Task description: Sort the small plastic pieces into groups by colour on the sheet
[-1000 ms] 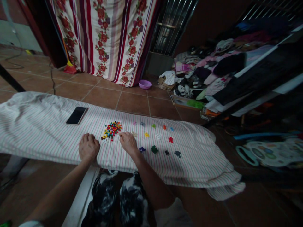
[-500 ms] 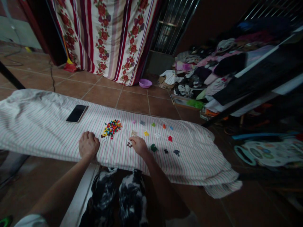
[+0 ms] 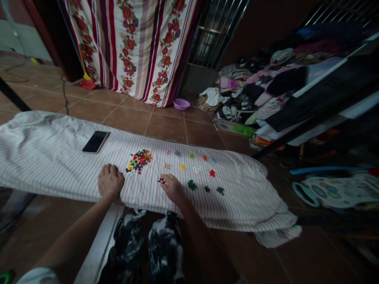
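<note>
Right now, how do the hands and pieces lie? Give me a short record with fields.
Left hand: on the striped cloth, beside the pile
Right hand: at the brown pieces; grip unclear
Pile: mixed colours
Single-colour groups: right of the pile, including yellow group, red group, green group
Phone: on the cloth, left of the pile, screen dark
Floor: purple bowl by the curtain

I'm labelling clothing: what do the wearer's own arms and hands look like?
The left hand and right hand wear no gloves, and no watch shows. Both forearms are uncovered. A pale left sleeve shows at the bottom edge; the right one is too dark to tell.
</note>
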`<action>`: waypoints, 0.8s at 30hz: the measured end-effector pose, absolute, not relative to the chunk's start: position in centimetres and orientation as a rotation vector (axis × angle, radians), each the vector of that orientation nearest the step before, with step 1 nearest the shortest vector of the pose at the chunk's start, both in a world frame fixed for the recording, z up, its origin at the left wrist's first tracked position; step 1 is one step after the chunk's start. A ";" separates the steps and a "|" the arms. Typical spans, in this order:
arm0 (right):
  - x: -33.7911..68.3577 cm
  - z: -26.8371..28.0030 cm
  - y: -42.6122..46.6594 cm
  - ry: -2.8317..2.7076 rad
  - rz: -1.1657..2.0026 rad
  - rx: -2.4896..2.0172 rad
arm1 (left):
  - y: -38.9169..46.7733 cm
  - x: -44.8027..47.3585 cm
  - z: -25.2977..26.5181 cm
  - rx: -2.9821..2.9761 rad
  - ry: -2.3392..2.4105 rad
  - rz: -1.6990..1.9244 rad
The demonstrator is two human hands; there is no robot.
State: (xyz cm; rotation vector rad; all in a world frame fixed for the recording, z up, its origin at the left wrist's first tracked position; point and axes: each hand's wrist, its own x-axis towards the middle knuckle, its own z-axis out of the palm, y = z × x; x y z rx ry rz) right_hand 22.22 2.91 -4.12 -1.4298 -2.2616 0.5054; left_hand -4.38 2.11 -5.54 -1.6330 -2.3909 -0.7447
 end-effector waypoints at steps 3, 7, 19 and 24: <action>21.7 -4.3 2.9 -2.256 0.469 -1.462 | 2.0 -4.3 -5.3 -1.640 -2.409 -0.757; 21.3 -4.7 3.0 -2.272 0.452 -1.449 | 2.0 -4.3 -5.1 -1.646 -2.412 -0.752; 21.4 -5.0 2.8 -2.239 0.464 -1.389 | 2.1 -4.4 -5.6 -1.627 -2.381 -0.742; 21.3 -4.9 2.9 -2.219 0.451 -1.394 | 2.0 -4.4 -5.7 -1.631 -2.378 -0.709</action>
